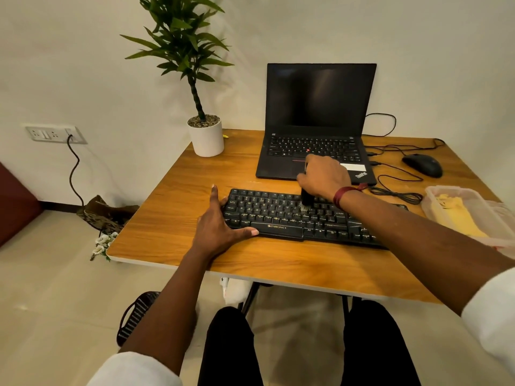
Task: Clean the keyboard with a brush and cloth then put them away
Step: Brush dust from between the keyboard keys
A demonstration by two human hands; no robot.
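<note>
Brushing keyboard | right hand fingers gripping brush | left hand fingers spread, touching keyboard edge

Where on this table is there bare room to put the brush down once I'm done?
Bare wood for the brush lies at the left of the table, between the plant pot, the laptop and the keyboard. A second strip runs between the keyboard and the near edge. The right side is crowded: mouse, cables and the plastic box.

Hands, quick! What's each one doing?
Left hand: open, bracing the left end of the black plastic keyboard.
Right hand: closed around the small black pale-bristled brush, bristles on keys.
</note>
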